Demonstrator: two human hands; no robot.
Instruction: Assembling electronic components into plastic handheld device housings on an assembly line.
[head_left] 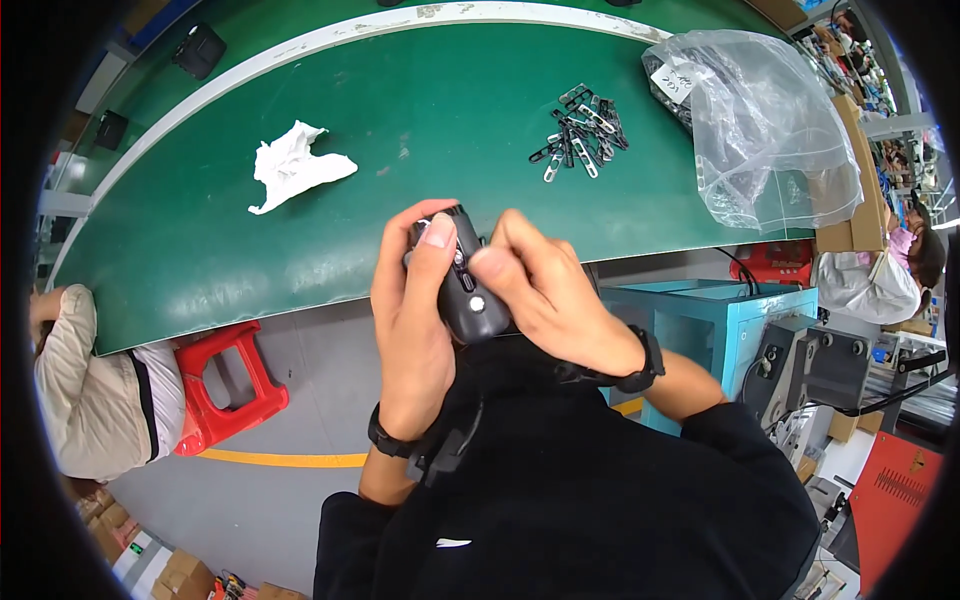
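My left hand (410,310) is wrapped round a dark grey, rounded handheld device (478,322), its thumb lying over the top part. A white round spot (477,304) shows on the device's face, with a small black slotted piece (464,275) above it. My right hand (550,290) is closed at the device's right side, thumb and forefinger bent together beside the slotted piece. Whatever those fingers pinch is hidden. Beyond my hands, a loose pile of black and silvery slotted strips (583,135) lies on the green table (440,120).
A crumpled white cloth (295,168) lies on the table's left. At the right stand a clear plastic bag (770,140) and a cardboard box (850,190). Below the table are a red stool (265,375) and a blue cabinet (690,310). Another person (110,390) sits at the left.
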